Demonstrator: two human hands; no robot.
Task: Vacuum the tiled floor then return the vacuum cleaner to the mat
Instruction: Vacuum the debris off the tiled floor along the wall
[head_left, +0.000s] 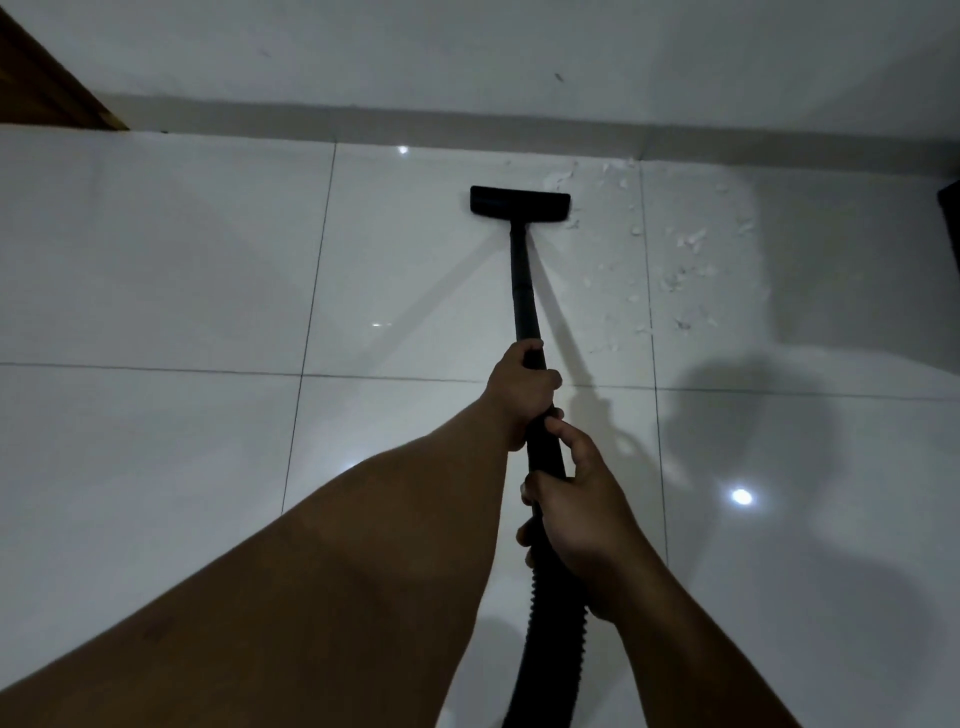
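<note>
A black vacuum wand (522, 280) runs away from me to its flat black floor head (519, 207), which sits on the white tiled floor (171, 260) close to the far wall. My left hand (522, 387) grips the wand higher up. My right hand (571, 512) grips it lower, where the ribbed black hose (556, 639) begins. White scraps of debris (675, 249) lie scattered on the tiles just right of the floor head. The vacuum's body and the mat are out of view.
A grey skirting (467, 117) runs along the base of the white wall. A brown wooden edge (47, 78) stands at the top left corner. Part of a dark object (950, 213) shows at the right edge.
</note>
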